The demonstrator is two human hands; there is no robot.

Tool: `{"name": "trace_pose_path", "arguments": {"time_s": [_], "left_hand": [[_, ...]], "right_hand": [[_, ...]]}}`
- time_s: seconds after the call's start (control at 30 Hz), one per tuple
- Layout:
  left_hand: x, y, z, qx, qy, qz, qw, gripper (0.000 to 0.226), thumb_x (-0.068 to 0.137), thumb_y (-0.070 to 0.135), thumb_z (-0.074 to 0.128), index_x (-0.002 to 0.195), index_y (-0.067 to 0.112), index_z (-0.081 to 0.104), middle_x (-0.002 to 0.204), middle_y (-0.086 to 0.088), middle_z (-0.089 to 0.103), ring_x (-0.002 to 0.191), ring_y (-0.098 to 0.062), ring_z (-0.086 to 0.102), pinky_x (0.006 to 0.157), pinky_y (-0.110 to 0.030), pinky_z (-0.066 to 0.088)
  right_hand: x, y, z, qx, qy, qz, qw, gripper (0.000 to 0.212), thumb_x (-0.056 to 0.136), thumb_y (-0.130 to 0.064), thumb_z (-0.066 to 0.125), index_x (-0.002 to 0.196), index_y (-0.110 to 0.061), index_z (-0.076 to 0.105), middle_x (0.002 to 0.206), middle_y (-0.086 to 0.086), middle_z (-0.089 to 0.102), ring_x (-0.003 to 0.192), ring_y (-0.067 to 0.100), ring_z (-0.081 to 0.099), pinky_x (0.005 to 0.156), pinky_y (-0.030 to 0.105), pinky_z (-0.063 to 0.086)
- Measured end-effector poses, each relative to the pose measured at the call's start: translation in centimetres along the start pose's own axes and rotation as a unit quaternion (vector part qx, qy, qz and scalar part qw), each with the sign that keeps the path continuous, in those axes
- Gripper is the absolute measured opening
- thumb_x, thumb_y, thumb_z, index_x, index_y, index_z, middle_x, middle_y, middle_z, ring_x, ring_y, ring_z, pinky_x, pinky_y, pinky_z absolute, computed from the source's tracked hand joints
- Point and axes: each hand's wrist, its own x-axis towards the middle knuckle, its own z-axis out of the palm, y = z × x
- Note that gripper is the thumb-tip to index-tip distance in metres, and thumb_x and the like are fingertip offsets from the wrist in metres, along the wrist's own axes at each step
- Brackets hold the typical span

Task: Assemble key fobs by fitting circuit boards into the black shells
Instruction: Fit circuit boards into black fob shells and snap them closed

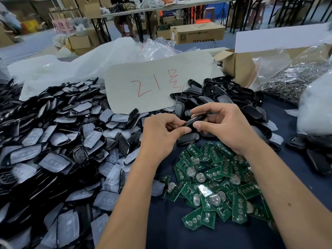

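Both hands work one black shell (191, 121) at mid-frame: the left hand (161, 133) pinches its near end, the right hand (222, 126) curls fingers and thumb round the far end. Whether a board sits inside cannot be told. At five o'clock lies a heap of green circuit boards (215, 187); at nine o'clock, a large pile of shells (53, 150) on the surface (170, 227). Judged so, most work remains.

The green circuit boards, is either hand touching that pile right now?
No, both the left hand and right hand grip a black shell above the green circuit boards.
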Motion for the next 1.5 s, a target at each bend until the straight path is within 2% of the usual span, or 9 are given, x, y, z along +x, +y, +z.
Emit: {"name": "trace_pose_path", "arguments": {"time_s": [0.33, 0.5, 0.67, 0.77, 0.87, 1.23, 1.33, 1.43, 1.5], "left_hand": [[-0.3, 0.3, -0.1, 0.066, -0.028, 0.036, 0.997, 0.029, 0.072, 0.014, 0.091, 0.092, 0.029, 0.077, 0.082, 0.012, 0.073, 0.079, -0.004, 0.068, 0.072, -0.018, 0.056], [-0.2, 0.4, 0.1, 0.038, -0.015, 0.017, 0.999, 0.043, 0.074, 0.01, 0.09, 0.104, 0.031, 0.068, 0.08, 0.013, 0.071, 0.069, -0.003, 0.069, 0.069, -0.018, 0.057], [-0.3, 0.9, 0.7, -0.173, 0.012, -0.102, 0.98, 0.032, 0.078, -0.003, 0.087, 0.102, 0.013, 0.071, 0.083, -0.003, 0.07, 0.085, -0.03, 0.076, 0.078, -0.041, 0.065], [-0.4, 1.2, 0.6, -0.322, -0.009, -0.14, 0.936, 0.029, 0.075, -0.013, 0.082, 0.097, 0.0, 0.066, 0.091, -0.019, 0.071, 0.087, -0.033, 0.076, 0.077, -0.038, 0.065], [-0.6, 1.8, 0.6, -0.42, -0.042, -0.16, 0.892, 0.037, 0.064, -0.005, 0.082, 0.094, 0.0, 0.061, 0.09, -0.018, 0.074, 0.087, -0.034, 0.077, 0.076, -0.038, 0.065], [-0.5, 2.0, 0.9, -0.47, -0.07, -0.162, 0.865, 0.034, 0.065, -0.006, 0.076, 0.094, 0.001, 0.06, 0.094, -0.02, 0.075, 0.089, -0.031, 0.077, 0.076, -0.036, 0.064], [-0.5, 1.7, 0.9, -0.446, -0.06, -0.156, 0.879, 0.034, 0.067, -0.007, 0.079, 0.094, 0.002, 0.061, 0.095, -0.021, 0.073, 0.09, -0.034, 0.077, 0.075, -0.037, 0.064], [-0.5, 1.5, 0.9, -0.244, 0.011, -0.095, 0.965, 0.04, 0.074, -0.007, 0.086, 0.097, 0.013, 0.06, 0.1, -0.018, 0.073, 0.087, -0.034, 0.077, 0.073, -0.037, 0.064], [-0.6, 1.6, 1.2, -0.133, 0.074, -0.044, 0.987, 0.051, 0.072, 0.0, 0.09, 0.1, 0.024, 0.055, 0.101, -0.009, 0.07, 0.08, -0.026, 0.077, 0.07, -0.035, 0.064]], "right_hand": [[0.3, 0.4, 1.3, -0.092, -0.007, -0.042, 0.995, 0.022, 0.078, 0.007, 0.085, 0.09, -0.01, 0.077, 0.086, 0.008, 0.075, 0.074, 0.03, 0.074, 0.07, 0.037, 0.061], [0.4, 0.4, 1.4, -0.114, 0.008, -0.033, 0.993, 0.028, 0.082, -0.004, 0.085, 0.104, -0.02, 0.077, 0.088, -0.004, 0.077, 0.071, 0.017, 0.072, 0.066, 0.028, 0.058], [0.6, 0.7, 1.5, -0.021, 0.053, 0.019, 0.998, 0.017, 0.09, -0.031, 0.077, 0.106, -0.026, 0.074, 0.087, 0.001, 0.073, 0.062, 0.016, 0.065, 0.055, 0.026, 0.049], [0.4, 0.9, 1.7, -0.039, 0.037, 0.023, 0.998, 0.023, 0.087, -0.049, 0.072, 0.09, -0.027, 0.079, 0.064, 0.001, 0.066, 0.057, 0.013, 0.057, 0.053, 0.024, 0.045], [0.6, 0.9, 1.7, 0.014, 0.05, 0.018, 0.999, 0.023, 0.089, -0.043, 0.078, 0.084, -0.02, 0.08, 0.059, 0.004, 0.056, 0.057, 0.018, 0.046, 0.049, 0.023, 0.036], [0.5, 0.2, 2.1, 0.141, 0.045, 0.04, 0.988, 0.027, 0.087, -0.037, 0.077, 0.069, -0.016, 0.073, 0.058, 0.001, 0.039, 0.051, 0.014, 0.023, 0.053, 0.037, 0.015], [0.4, 0.0, 1.8, 0.119, 0.052, 0.018, 0.991, 0.028, 0.09, -0.03, 0.076, 0.066, -0.017, 0.07, 0.055, 0.001, 0.037, 0.05, 0.015, 0.024, 0.052, 0.032, 0.016], [0.3, -0.1, 1.4, -0.037, 0.091, -0.05, 0.994, 0.022, 0.092, -0.02, 0.079, 0.072, -0.014, 0.073, 0.053, -0.011, 0.053, 0.049, 0.004, 0.041, 0.05, 0.017, 0.034], [0.3, -0.1, 1.4, -0.107, 0.113, -0.074, 0.985, 0.015, 0.089, -0.017, 0.082, 0.076, -0.013, 0.075, 0.057, -0.014, 0.057, 0.053, 0.002, 0.045, 0.053, 0.016, 0.036]]}}
